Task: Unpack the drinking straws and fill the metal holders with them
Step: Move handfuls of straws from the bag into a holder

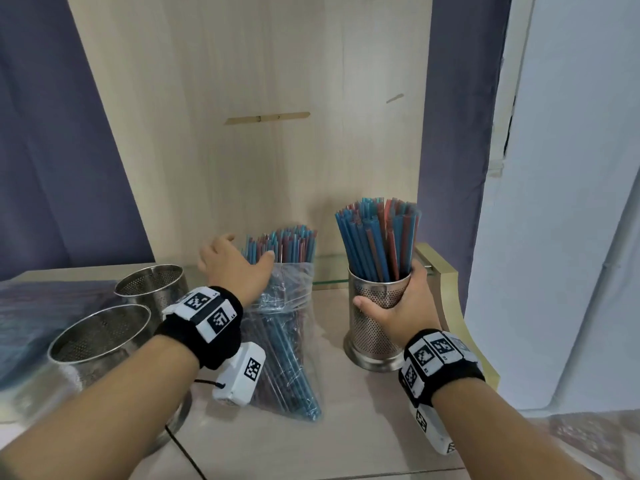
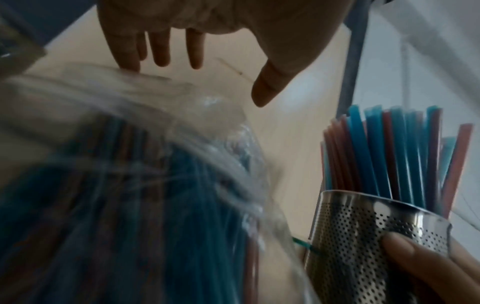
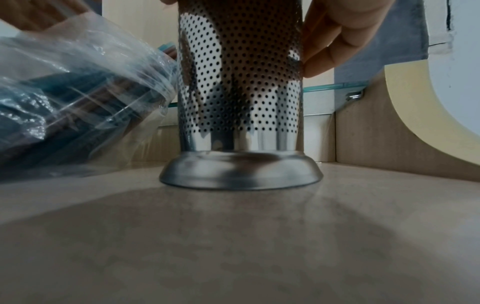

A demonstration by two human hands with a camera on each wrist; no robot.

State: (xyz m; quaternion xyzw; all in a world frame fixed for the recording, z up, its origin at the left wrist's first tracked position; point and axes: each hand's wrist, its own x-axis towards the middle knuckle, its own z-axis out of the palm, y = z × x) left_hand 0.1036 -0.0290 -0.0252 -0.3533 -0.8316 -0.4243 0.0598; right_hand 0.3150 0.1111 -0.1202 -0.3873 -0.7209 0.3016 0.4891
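A clear plastic bag of blue and red straws [image 1: 284,327] leans on the wooden counter, its straw ends [image 1: 287,244] sticking out of the top. My left hand [image 1: 242,252] hovers at those ends with fingers spread, holding nothing; the left wrist view shows the left hand [image 2: 197,67] with straight fingers just above the bag [image 2: 155,164]. My right hand [image 1: 391,299] grips a perforated metal holder [image 1: 372,327] packed with upright straws [image 1: 381,237]. The holder [image 3: 239,82] stands on its base, with fingers [image 3: 335,45] curled round its right side. Two empty metal holders [image 1: 152,282] [image 1: 100,334] stand at the left.
A glass shelf edge [image 1: 329,268] runs behind the bag, against a wooden back panel. A curved wooden side piece [image 1: 446,282] closes the right. A black cable [image 1: 183,452] trails near the front. Plastic-wrapped packs lie at far left [image 1: 34,323] and lower right [image 1: 595,438].
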